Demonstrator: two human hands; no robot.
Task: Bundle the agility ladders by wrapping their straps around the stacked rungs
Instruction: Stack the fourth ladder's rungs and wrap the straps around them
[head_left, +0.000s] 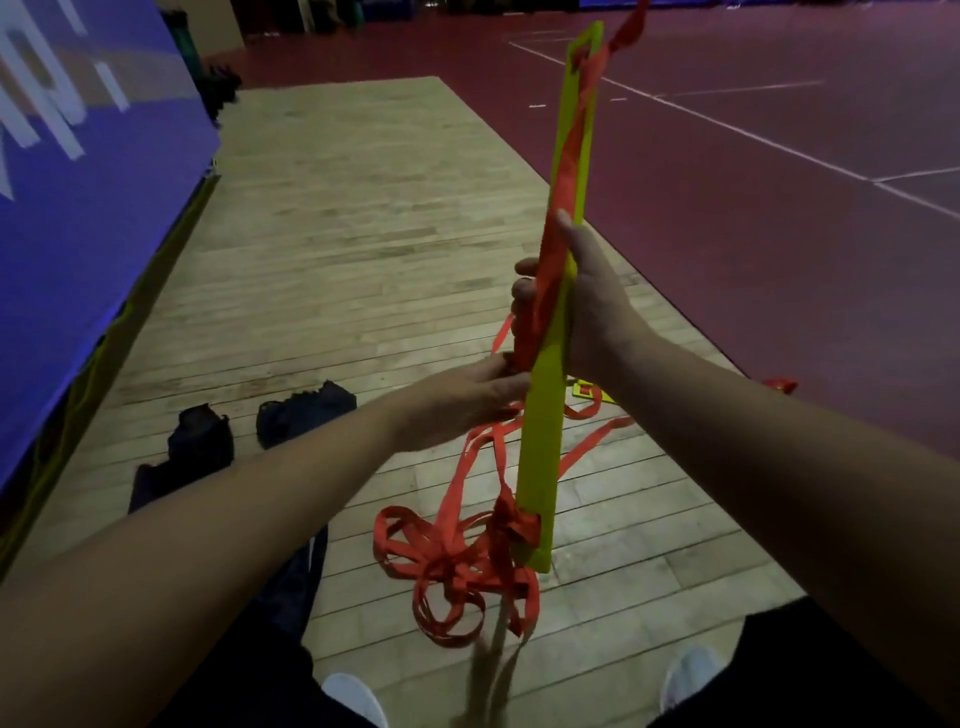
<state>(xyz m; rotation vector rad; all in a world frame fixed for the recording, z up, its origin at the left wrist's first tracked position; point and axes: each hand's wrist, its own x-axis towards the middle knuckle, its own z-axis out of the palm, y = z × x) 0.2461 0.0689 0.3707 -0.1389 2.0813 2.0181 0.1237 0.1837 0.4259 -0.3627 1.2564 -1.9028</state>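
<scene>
The stacked yellow rungs (543, 441) are being held near-upright above the wooden floor (337, 234), gripped mid-length by the right hand (587, 306). The red strap (506, 519) is being pinched beside them by the left hand (462, 400), its loops hanging below.

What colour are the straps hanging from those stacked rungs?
The straps are red-orange, against yellow-green rungs; head view.

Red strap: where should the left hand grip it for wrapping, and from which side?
Grip the red strap on its single flat run just below the right hand, coming from the left of the rung stack, where it leaves the stack. The loops at the bottom end are bunched.
</scene>
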